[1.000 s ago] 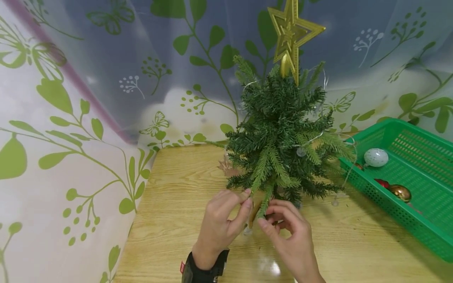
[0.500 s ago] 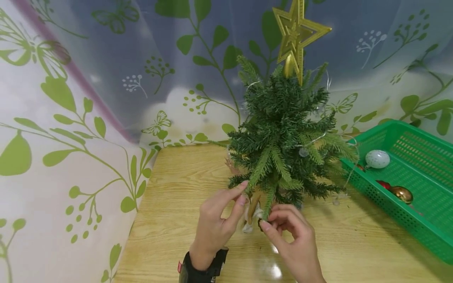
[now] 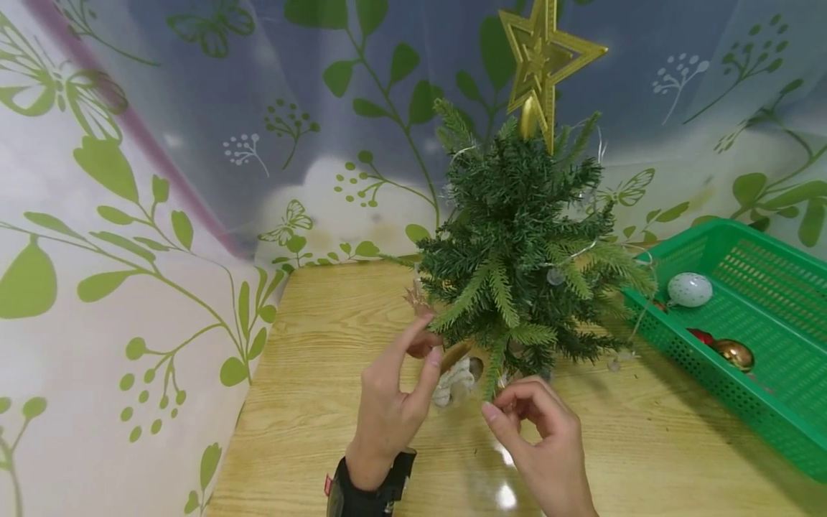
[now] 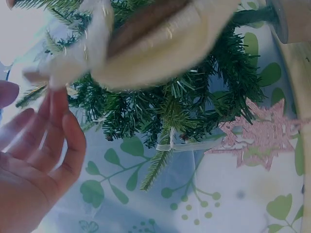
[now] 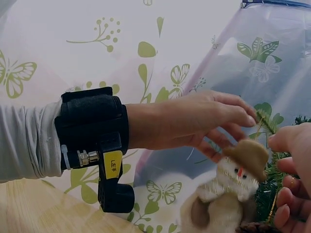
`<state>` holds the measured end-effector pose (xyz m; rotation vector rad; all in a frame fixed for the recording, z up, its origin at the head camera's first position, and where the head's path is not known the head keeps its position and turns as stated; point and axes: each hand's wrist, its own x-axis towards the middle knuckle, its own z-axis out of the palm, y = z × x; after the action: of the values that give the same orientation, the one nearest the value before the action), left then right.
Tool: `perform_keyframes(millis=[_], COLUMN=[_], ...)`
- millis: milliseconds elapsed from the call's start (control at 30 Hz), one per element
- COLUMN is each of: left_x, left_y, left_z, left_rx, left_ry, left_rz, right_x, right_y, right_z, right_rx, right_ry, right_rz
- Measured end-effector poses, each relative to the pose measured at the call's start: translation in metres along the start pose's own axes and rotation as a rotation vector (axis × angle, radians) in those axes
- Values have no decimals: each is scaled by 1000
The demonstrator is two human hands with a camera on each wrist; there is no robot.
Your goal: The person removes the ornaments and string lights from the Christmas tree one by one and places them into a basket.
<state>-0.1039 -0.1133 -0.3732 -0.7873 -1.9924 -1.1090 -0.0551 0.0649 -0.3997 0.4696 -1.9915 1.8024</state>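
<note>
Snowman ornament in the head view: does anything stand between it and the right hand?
Yes. A drooping branch of the tree hangs between the snowman and the right hand, its tip close to that hand. Depth is hard to judge.

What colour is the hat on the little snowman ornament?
The hat is tan-brown, seen best in the right wrist view.
</note>
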Motion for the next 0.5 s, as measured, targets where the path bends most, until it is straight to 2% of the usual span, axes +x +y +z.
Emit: perform_keyframes(millis=[100,233,333,500], left_x=[-1,-2,-2,-2], left_y=[-1,-3,-3,-3], left_z=[0,1,1,1], left_rx=[15,23,27,30], left_ry=[10,16,17,12], left_rz=[-20,-3,8,-5], right_x=[-1,-3,-5,-5], right_y=[-1,-2,-2,-2], right_z=[1,4,4,3], right_rx=[16,9,-1,1], right_ry=[-30,-57,-59,-42], right_rz=[-11,-24,-27,-65])
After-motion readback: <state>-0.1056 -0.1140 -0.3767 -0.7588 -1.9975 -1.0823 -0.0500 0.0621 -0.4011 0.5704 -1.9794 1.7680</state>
